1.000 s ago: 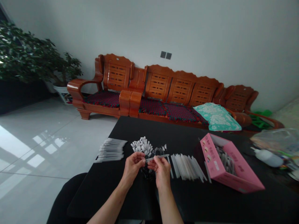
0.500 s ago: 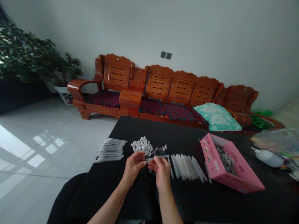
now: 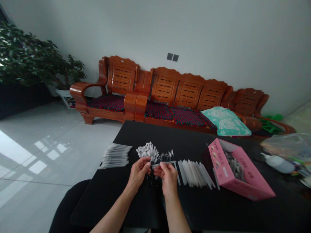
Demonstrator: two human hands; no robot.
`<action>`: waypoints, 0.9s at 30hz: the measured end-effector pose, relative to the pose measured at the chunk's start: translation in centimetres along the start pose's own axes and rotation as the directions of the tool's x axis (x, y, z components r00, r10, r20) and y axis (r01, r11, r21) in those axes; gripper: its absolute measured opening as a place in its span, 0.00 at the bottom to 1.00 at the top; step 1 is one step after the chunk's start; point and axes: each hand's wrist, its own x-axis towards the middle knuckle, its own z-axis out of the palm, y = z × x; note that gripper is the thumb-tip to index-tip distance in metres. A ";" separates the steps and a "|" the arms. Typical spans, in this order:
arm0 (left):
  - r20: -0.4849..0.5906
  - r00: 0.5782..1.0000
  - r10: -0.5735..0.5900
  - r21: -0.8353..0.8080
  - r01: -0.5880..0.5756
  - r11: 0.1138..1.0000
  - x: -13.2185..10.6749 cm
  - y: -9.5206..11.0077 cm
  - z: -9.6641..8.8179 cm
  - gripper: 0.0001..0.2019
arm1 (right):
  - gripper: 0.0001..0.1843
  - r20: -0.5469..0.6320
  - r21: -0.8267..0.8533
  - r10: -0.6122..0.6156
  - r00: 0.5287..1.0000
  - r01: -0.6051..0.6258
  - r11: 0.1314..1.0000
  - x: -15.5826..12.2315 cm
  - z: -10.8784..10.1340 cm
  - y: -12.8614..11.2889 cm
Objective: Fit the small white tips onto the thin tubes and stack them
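Observation:
Over the black table (image 3: 136,197), my right hand (image 3: 168,179) pinches a thin white tube (image 3: 165,162) that points right. My left hand (image 3: 138,172) is closed at the tube's left end, fingertips pressed together there; whatever small part it holds is hidden. Just beyond my hands lie a heap of small white caps (image 3: 147,150) and a cluster of dark thin pieces (image 3: 166,157). A fan of white tubes (image 3: 194,169) lies to the right of my right hand. A neat row of white tubes (image 3: 115,155) lies to the left.
An open pink box (image 3: 240,183) with grey pieces inside stands at the right. Further right are a white bottle (image 3: 279,163) and a clear plastic bag (image 3: 289,145). A wooden sofa (image 3: 170,97) with a green pillow (image 3: 224,121) stands behind the table, and a potted plant (image 3: 29,58) at far left.

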 end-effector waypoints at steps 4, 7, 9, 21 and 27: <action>0.051 0.999 0.005 -0.016 -0.004 1.000 0.0 -0.4 -0.1 0.17 | 0.19 0.018 -0.008 -0.010 1.000 0.010 1.000 0.0 0.0 0.1; 0.016 0.999 0.037 -0.031 -0.037 0.999 0.1 -0.3 -0.2 0.18 | 0.20 0.010 -0.005 -0.006 1.000 0.006 1.000 0.1 0.0 0.2; -0.011 0.999 0.033 -0.022 -0.033 0.999 0.1 -0.2 -0.2 0.19 | 0.20 0.003 -0.001 -0.001 1.000 0.001 1.000 0.1 0.0 0.2; 0.013 1.000 0.029 -0.020 -0.029 0.999 0.2 -0.2 -0.1 0.19 | 0.19 0.005 0.002 0.002 1.000 -0.002 1.000 0.2 0.2 0.0; 0.035 0.999 -0.011 0.014 0.010 1.000 0.1 -0.2 -0.2 0.19 | 0.18 0.025 -0.008 -0.004 1.000 0.004 1.000 0.2 0.1 0.2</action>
